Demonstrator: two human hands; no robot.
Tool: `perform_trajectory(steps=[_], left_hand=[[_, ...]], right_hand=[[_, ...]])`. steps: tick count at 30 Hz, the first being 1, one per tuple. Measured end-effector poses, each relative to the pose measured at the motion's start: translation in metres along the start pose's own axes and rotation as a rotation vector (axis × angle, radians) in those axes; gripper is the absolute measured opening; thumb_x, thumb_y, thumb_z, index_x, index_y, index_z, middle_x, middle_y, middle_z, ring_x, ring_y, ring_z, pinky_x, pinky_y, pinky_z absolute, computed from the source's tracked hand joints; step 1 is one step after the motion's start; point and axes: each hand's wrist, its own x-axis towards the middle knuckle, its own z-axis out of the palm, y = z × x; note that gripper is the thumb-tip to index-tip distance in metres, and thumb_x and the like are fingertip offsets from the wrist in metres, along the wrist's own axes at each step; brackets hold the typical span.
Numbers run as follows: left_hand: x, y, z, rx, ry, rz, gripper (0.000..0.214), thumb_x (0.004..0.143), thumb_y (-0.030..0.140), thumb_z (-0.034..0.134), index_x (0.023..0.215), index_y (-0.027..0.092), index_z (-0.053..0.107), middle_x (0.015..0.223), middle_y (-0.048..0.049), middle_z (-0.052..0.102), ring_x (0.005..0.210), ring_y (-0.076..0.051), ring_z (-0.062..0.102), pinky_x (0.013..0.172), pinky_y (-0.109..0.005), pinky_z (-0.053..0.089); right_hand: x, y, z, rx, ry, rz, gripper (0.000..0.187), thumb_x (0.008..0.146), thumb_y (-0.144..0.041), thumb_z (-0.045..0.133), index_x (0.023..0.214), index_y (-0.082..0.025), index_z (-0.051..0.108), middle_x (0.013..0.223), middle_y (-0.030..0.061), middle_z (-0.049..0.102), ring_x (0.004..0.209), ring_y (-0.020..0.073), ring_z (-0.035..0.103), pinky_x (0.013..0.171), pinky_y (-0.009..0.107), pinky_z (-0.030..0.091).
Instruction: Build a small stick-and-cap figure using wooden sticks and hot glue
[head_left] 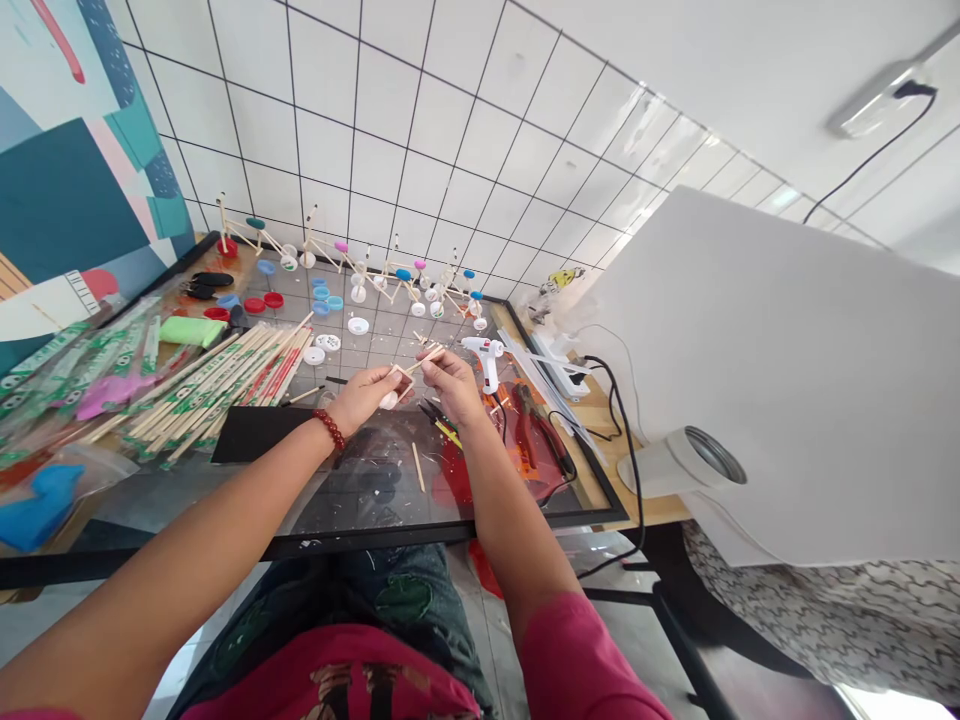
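My left hand (360, 402), with a red bead bracelet at the wrist, is closed on a small frame of pale wooden sticks (407, 376). A white bottle cap (388, 400) sits at the near side of this frame, by my fingers. My right hand (451, 384) pinches a short wooden stick (425, 361) whose near end meets the frame; whether they are joined I cannot tell. A white glue gun (485, 360) lies just right of my right hand. One loose stick (418, 467) rests on the glass tabletop below my hands.
Stick-and-cap models (375, 280) line the wall. Wrapped chopsticks (217, 385) pile up at left, near blue caps (321, 293) and red caps (274, 299). Red-handled pliers (527, 430) lie at right beside glue sticks (536, 375) and a black cable (636, 460).
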Motion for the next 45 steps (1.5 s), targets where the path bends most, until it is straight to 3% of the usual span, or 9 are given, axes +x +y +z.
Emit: perform_trajectory(steps=[4,8,14,25,38,45], left_hand=[[0.0,0.0,0.001,-0.077,-0.011,-0.013,0.041,0.087,0.062,0.071,0.081,0.021,0.068,0.077,-0.0085,0.073,0.07,-0.022,0.066,0.064,-0.035,0.052],[-0.001,0.001,0.002,-0.131,-0.024,-0.015,0.049,0.081,0.066,0.078,0.07,0.021,0.062,0.068,-0.0065,0.068,0.06,-0.018,0.063,0.055,-0.03,0.048],[-0.001,0.003,0.003,-0.149,0.02,-0.027,0.049,0.079,0.067,0.08,0.073,0.021,0.066,0.067,-0.0048,0.065,0.053,-0.016,0.059,0.046,-0.028,0.04],[0.001,-0.001,0.002,-0.117,0.079,0.032,0.047,0.081,0.065,0.081,0.071,0.021,0.069,0.063,-0.0053,0.064,0.051,-0.016,0.056,0.047,-0.03,0.04],[0.004,-0.008,0.001,0.016,0.067,0.078,0.05,0.084,0.069,0.075,0.07,0.022,0.066,0.06,-0.0033,0.062,0.048,-0.015,0.05,0.049,-0.031,0.039],[0.004,-0.009,0.001,-0.036,0.1,0.06,0.037,0.087,0.058,0.076,0.081,0.023,0.066,0.063,-0.0018,0.065,0.05,-0.015,0.052,0.048,-0.029,0.04]], right_hand=[[0.0,-0.001,0.004,-0.019,0.019,-0.004,0.053,0.064,-0.068,0.089,0.071,-0.024,0.061,0.066,-0.0051,0.053,0.061,0.0116,0.041,0.061,0.029,0.037],[-0.001,0.0,0.006,0.008,0.033,0.016,0.053,0.063,-0.068,0.091,0.079,-0.024,0.066,0.066,-0.0055,0.056,0.061,0.0117,0.045,0.061,0.028,0.038],[0.001,0.006,0.005,0.001,0.022,0.006,0.05,0.067,-0.066,0.089,0.076,-0.024,0.063,0.064,-0.0057,0.055,0.06,0.0122,0.047,0.062,0.029,0.04],[0.003,0.012,0.003,-0.018,-0.005,-0.044,0.046,0.073,-0.065,0.085,0.08,-0.025,0.064,0.069,-0.0043,0.058,0.064,0.0144,0.053,0.068,0.032,0.046],[0.004,0.018,0.002,-0.042,-0.009,-0.034,0.05,0.072,-0.069,0.085,0.08,-0.025,0.062,0.073,-0.0034,0.061,0.068,0.0156,0.056,0.07,0.032,0.048],[0.004,0.018,0.003,-0.074,0.003,-0.023,0.046,0.075,-0.065,0.083,0.081,-0.025,0.061,0.07,-0.0051,0.056,0.068,0.0142,0.055,0.069,0.03,0.047]])
